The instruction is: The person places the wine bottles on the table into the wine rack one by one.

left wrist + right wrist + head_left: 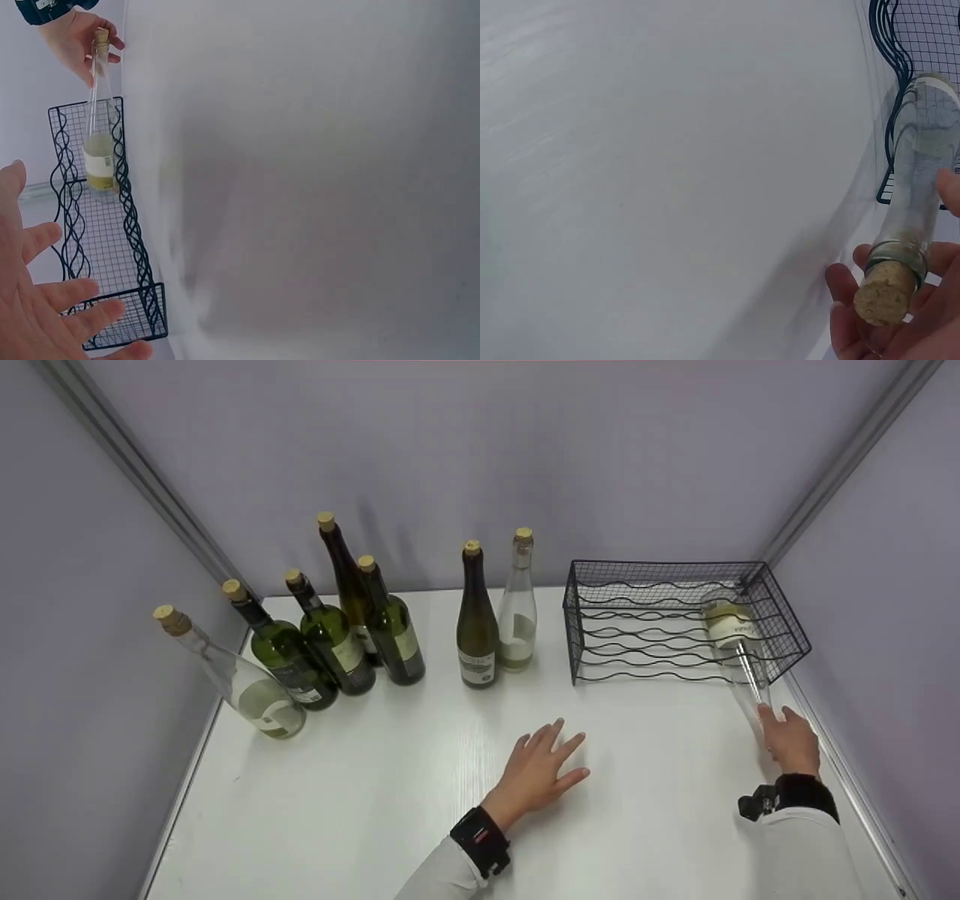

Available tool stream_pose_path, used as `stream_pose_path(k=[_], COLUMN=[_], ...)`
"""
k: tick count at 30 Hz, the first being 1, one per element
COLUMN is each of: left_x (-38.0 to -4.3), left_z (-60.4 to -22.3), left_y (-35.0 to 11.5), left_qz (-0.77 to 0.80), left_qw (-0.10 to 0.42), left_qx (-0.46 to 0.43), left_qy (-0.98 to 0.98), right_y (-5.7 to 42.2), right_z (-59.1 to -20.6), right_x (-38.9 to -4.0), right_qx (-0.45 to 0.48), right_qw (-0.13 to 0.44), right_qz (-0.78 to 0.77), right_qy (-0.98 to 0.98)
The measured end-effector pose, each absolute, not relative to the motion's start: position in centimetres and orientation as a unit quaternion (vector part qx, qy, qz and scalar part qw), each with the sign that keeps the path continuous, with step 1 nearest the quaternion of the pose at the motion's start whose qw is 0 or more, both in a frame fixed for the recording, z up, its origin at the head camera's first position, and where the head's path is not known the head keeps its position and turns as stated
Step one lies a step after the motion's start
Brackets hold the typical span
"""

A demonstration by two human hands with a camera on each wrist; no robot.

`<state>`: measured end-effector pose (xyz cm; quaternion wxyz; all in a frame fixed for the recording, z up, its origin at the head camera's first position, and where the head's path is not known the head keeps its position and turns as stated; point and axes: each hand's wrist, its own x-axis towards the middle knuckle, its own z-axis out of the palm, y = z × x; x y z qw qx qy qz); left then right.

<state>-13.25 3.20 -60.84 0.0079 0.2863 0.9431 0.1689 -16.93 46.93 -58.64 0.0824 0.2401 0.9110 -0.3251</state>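
Observation:
My right hand (795, 742) holds a clear glass bottle (754, 675) by its neck at the right side of the table. The bottle's labelled base lies in the right end of a black wire wine rack (652, 643), and its neck points toward me. In the right wrist view, curled fingers (844, 285) sit beneath the neck, near the cork (885, 294). My left hand (534, 772) is over the middle of the table with fingers spread and nothing held. The left wrist view shows the bottle (100, 161) lying on the rack's wavy wires.
Left of the rack stand a dark bottle (478, 622) and a clear bottle (517, 619), both corked. Several more corked bottles cluster at the back left, among them a tilted clear one (247, 682). Walls border the white table (360, 810) at the back and sides.

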Motion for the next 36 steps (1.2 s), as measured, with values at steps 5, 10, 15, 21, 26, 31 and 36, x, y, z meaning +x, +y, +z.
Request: stream_pose_path(k=[5,10,15,21,26,31,36], left_x=[-13.3,-13.4,-13.5,-13.6,-13.8,-14.1,-14.4], left_z=[-60.8,-60.7,-60.7,-60.9,-61.1,-61.4,-61.7], left_y=[2.5,1.7,0.7,-0.9,-2.2,-3.5,-4.8], left_qz=[0.174,0.179,0.186,0.21,0.23,0.25,0.282], left_qw=[0.011,0.009,0.009,-0.004,-0.008,-0.011,-0.028], left_qx=[0.273,0.264,0.246,0.219,0.197,0.178,0.154], left_qy=[0.946,0.948,0.951,0.953,0.953,0.952,0.947], right_y=[46.1,44.6,42.7,39.6,36.9,34.2,31.4], right_z=[-58.0,-57.0,-55.9,-55.0,-55.2,-55.6,-56.3], right_x=[-16.8,-16.5,-15.9,-15.3,-15.1,-14.9,-14.9], right_qx=[0.251,0.24,0.185,0.119,0.058,0.017,-0.016], right_qw=[0.08,0.095,0.081,0.072,0.071,0.077,0.083], right_qz=[-0.3,-0.272,-0.242,-0.242,-0.265,-0.316,-0.34], right_qy=[0.917,0.927,0.949,0.96,0.96,0.946,0.937])
